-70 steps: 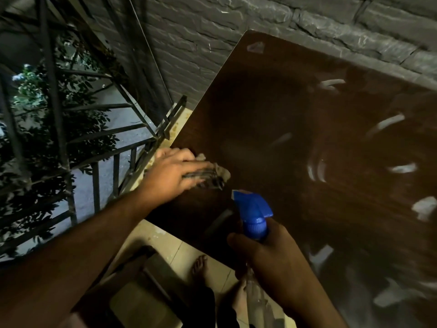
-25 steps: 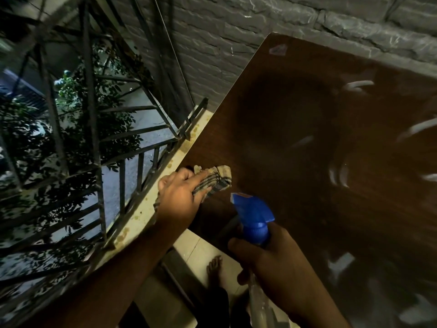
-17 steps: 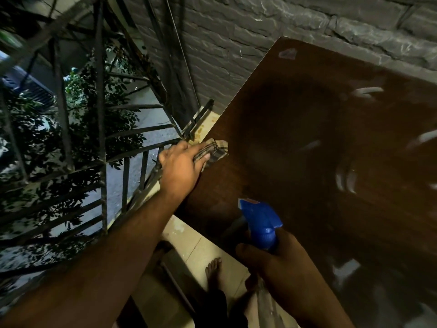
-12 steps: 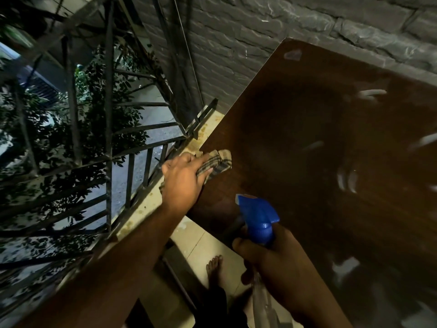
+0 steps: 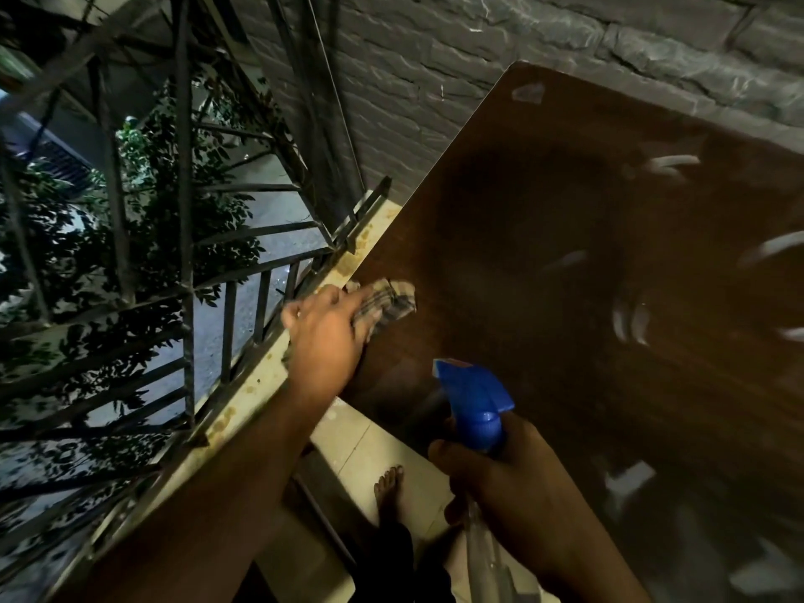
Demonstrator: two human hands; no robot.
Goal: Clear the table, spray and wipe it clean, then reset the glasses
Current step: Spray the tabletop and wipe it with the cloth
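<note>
A dark brown glossy table [image 5: 565, 254] fills the right of the view, with pale light reflections on its top. My left hand [image 5: 326, 337] grips a checked cloth [image 5: 389, 300] and presses it on the table's left edge. My right hand [image 5: 500, 485] holds a clear spray bottle with a blue trigger head [image 5: 472, 402] above the near corner of the table, nozzle pointing left. No glasses are in view.
A grey stone wall [image 5: 478, 58] runs behind the table. A metal railing [image 5: 187, 254] with foliage beyond it stands close on the left, over a stained pale ledge [image 5: 261, 376]. A bare foot [image 5: 387, 485] stands on the tiled floor below.
My left hand has slid the cloth back and forth along the table's left edge and now sits slightly nearer. The spray bottle has stayed in my right hand, barely moving.
</note>
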